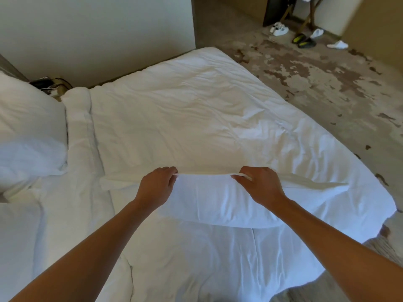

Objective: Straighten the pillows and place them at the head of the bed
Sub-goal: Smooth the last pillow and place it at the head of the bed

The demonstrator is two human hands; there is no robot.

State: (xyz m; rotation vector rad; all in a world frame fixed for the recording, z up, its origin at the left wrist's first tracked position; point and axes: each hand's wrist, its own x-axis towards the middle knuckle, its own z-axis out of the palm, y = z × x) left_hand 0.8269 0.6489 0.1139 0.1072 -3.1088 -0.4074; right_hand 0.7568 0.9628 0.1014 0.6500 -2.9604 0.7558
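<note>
A white pillow [209,201] lies across the white duvet [185,118] in the middle of the bed, in front of me. My left hand [156,186] grips its far edge on the left, fingers curled over the seam. My right hand [258,184] grips the same edge further right. Between my hands the edge is pulled taut. A second white pillow [28,127] rests at the head of the bed, at the far left. A rolled fold of bedding [79,118] lies beside it.
A pale wall [98,29] runs behind the bed. A dark bag [50,83] sits in the gap between bed and wall. Patterned carpet [316,79] lies to the right, with several shoes and slippers [303,39] near a folding stand [305,16].
</note>
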